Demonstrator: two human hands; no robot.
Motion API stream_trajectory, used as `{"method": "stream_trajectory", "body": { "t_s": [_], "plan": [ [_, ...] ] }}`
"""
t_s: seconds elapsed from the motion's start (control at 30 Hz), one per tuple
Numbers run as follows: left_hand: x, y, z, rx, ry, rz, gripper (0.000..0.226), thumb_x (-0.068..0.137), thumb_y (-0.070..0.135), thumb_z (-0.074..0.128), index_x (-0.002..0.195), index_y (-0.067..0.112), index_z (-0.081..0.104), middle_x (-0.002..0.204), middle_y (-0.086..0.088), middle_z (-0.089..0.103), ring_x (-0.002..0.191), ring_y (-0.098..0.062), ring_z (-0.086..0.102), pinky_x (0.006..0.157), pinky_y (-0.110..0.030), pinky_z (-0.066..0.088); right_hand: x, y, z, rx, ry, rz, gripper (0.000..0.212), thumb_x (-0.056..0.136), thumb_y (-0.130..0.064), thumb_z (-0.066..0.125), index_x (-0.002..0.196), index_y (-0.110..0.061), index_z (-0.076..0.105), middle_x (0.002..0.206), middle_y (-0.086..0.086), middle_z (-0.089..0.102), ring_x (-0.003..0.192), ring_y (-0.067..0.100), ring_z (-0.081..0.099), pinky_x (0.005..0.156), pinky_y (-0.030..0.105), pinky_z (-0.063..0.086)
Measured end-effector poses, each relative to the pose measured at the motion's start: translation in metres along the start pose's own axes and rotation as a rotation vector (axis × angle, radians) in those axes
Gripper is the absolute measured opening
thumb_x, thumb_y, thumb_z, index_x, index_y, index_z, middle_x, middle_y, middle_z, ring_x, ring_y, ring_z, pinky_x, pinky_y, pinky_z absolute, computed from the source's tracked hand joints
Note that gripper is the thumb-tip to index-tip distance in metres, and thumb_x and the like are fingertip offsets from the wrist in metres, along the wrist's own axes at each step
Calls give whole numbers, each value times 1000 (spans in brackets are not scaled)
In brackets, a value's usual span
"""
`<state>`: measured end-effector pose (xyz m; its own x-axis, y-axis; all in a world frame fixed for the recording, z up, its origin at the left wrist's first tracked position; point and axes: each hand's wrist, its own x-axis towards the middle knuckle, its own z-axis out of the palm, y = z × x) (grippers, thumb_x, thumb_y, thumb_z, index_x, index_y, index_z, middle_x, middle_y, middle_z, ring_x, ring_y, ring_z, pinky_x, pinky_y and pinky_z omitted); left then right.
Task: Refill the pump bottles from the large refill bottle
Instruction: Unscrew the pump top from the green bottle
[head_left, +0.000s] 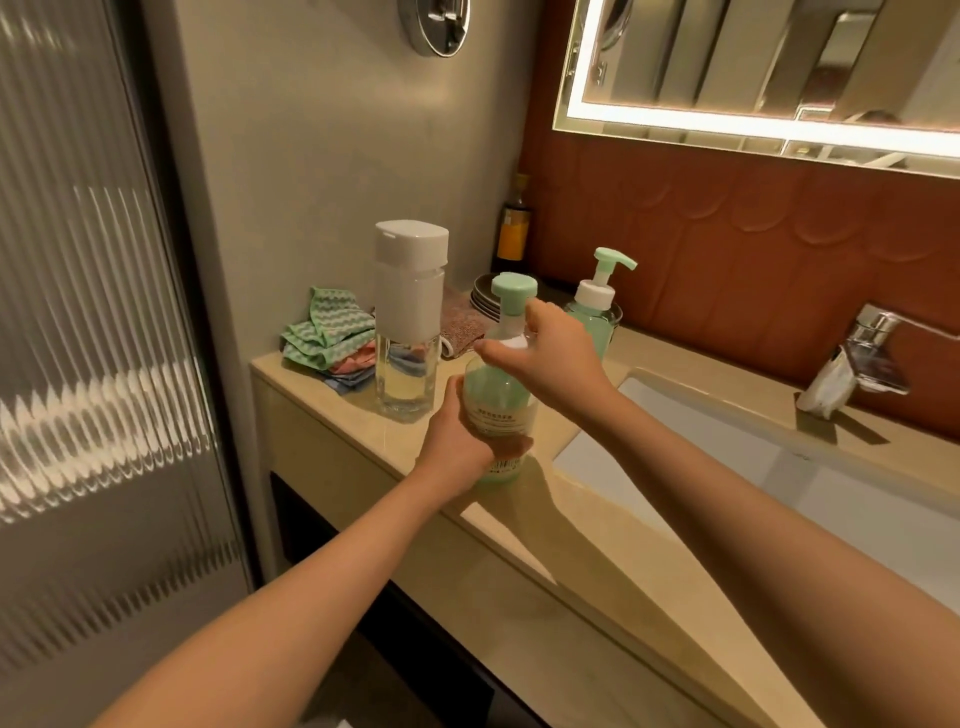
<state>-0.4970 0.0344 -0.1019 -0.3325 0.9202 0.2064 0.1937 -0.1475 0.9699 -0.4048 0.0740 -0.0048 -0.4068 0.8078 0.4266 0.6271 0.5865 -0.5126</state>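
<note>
We hold the pump bottle (500, 402) upright, its base on or just above the counter (358, 415) by the front edge; the hand hides which. Its body is pale green glass or plastic with a light label, a white collar (515, 342) and a round mint pump head (514, 288) seated on top. Green tint shows up to the shoulder, but we cannot tell how full it is.

Our left hand (462, 431) wraps its fingers round the lower body. Our right hand (550, 353) comes over from three o'clock, fingers and thumb closed on the collar under the pump head.

We judge the task is at a cap step: the pump is either coming off for filling or going back on, and we cannot tell which. Nothing is being poured.

At one o'clock, well back, stands a second pump bottle (592, 317), green, pump in place. At ten o'clock, near, stands a tall bottle (410, 312) with a white top and a clear base holding a little pale liquid; it may be the refill bottle. Its lid is shut.

Further out at ten o'clock lie folded cloths (327, 338); at twelve, stacked plates (485, 301). The sink (727, 467) lies at four o'clock.
</note>
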Motion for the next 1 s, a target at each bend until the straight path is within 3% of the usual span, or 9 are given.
{"method": "stream_trajectory", "body": {
  "t_s": [0.13,0.23,0.33,0.43,0.57,0.7,0.8,0.9,1.0],
  "plan": [
    [0,0,-2,29,-15,22,73,61,13,86,115,26,37,98,16,51,101,-9,48,77,-17,39,-3,-1,-4,308,-153,51,51,81,-24,70,125,-16,48,117,0,57,111,19,55,85,29,46],
    [4,-1,0,-12,-21,-2,73,62,6,84,113,25,35,95,16,50,102,-12,48,68,-7,41,-3,-2,-3,256,-73,80,69,73,-43,75,129,-16,44,129,5,52,117,21,50,93,37,47],
    [5,-2,-1,59,-13,1,74,60,17,87,114,25,38,104,10,53,102,-11,49,82,-23,40,-4,-3,-2,95,51,85,65,70,-41,78,121,-15,47,122,5,52,106,18,51,86,33,49],
    [5,-5,-4,137,-8,23,79,56,27,88,119,22,41,109,7,56,105,-15,52,89,-31,43,-9,-4,-6,231,-17,78,54,77,-20,73,123,-15,45,125,4,53,105,14,50,80,26,44],
    [4,-2,-5,204,-35,88,73,63,21,85,122,13,44,107,7,55,99,-11,51,82,-21,40,-14,-3,-8,432,-144,101,63,80,-8,67,135,-18,38,134,3,49,118,18,49,85,28,41],
    [7,-6,-4,111,-28,27,74,61,14,86,122,17,45,105,10,58,105,-13,55,71,-12,43,-12,-3,-3,221,48,96,69,73,-37,76,130,-15,42,125,5,48,112,19,48,87,31,46],
    [6,-6,-4,128,-34,43,74,61,14,86,120,18,43,102,10,57,101,-11,53,76,-20,43,-13,-4,-5,211,91,54,61,76,-28,75,126,-15,44,121,4,51,108,16,51,79,25,43],
    [5,-6,-5,141,-31,65,68,63,14,84,116,21,40,101,9,54,100,-13,53,72,-16,44,-16,-3,-9,407,-30,71,63,80,-10,67,135,-17,37,133,4,50,118,15,48,85,26,40],
    [5,-4,-4,187,-35,77,72,63,21,84,120,20,40,103,8,53,102,-14,52,81,-26,43,-16,-3,-9,433,-45,79,70,80,-17,70,139,-18,34,137,4,46,115,13,46,84,23,40]
  ]
}}
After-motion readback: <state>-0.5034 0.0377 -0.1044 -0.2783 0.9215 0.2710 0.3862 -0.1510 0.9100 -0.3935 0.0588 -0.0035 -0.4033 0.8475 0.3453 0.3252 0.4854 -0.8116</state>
